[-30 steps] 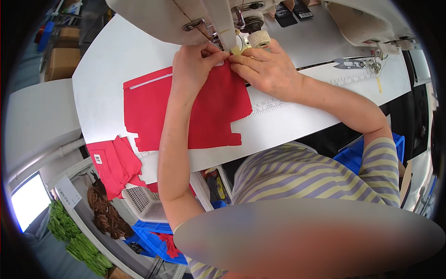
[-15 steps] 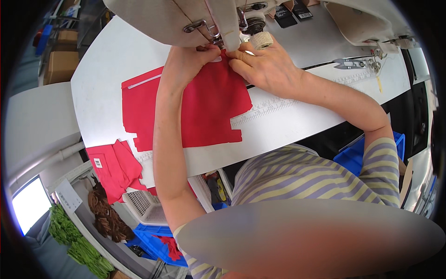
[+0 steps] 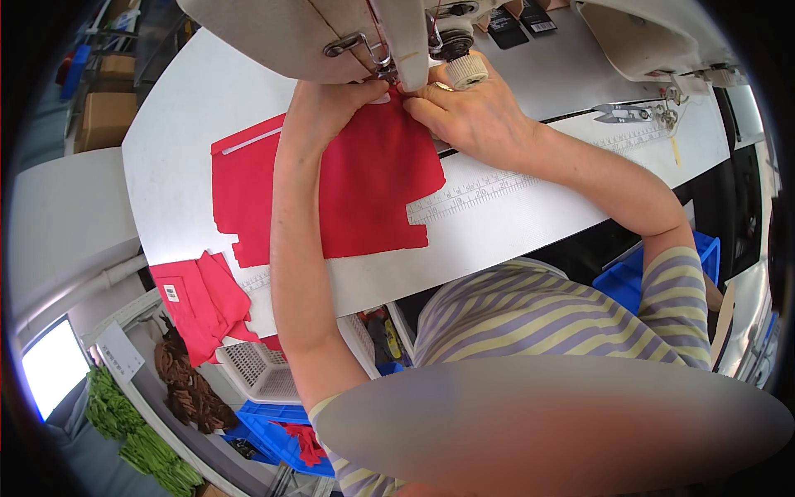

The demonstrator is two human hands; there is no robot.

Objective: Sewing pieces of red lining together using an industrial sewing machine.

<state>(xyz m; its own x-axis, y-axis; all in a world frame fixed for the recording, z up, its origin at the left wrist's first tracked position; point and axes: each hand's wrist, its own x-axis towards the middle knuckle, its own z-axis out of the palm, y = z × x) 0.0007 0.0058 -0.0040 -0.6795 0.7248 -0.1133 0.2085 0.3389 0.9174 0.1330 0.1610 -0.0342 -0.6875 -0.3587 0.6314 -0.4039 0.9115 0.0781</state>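
Note:
A red fabric panel lies flat on the white table, its top edge under the needle area of a sewing machine. My left hand is closed with thumb and fingers on the fabric's upper edge, just left of the needle. Beside its thumb shows a small white patch, partly covered. On the other side, my right hand pinches the same edge close to the presser foot, below the machine's ribbed knob. The machine head hides some of the fingertips. A thin white strip lies along the panel's upper left.
A ruler scale runs across the table. Thread snips lie at the right. More red fabric with a white label hangs over the left edge, above a white basket and a blue crate.
The whole view has shifted slightly left. Both hands stay by the needle on the red fabric, with only small finger shifts; the left thumb sits a little higher.

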